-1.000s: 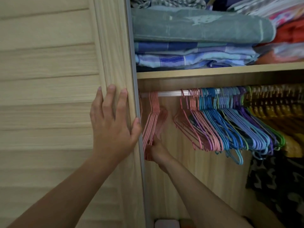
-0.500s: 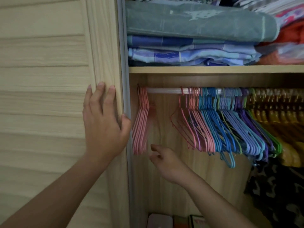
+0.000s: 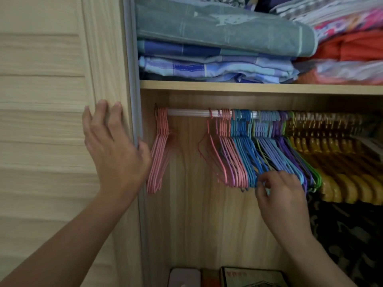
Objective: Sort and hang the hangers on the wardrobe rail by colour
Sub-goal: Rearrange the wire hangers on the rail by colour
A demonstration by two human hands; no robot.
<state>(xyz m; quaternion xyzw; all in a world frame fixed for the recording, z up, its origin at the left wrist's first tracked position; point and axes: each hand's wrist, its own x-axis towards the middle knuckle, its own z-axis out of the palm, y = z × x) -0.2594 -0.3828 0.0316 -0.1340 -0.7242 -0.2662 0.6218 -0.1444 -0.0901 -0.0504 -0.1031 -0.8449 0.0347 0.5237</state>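
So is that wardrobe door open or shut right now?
Open. The door sits off to the left under the left hand, and the rail, hangers and folded linens inside are in plain sight.

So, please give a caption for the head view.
Right hand picks among blue hangers on the rail; left hand steadies door.

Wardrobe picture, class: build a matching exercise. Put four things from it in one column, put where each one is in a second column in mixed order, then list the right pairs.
Things:
1. pink hangers
2. yellow hangers
3. folded blankets
4. left hand

Places:
A. on the shelf above the rail
B. far left end of the rail, apart from the rest
C. flat against the wardrobe door's edge
D. right part of the rail, past the green ones

Pairs: 1-B, 2-D, 3-A, 4-C
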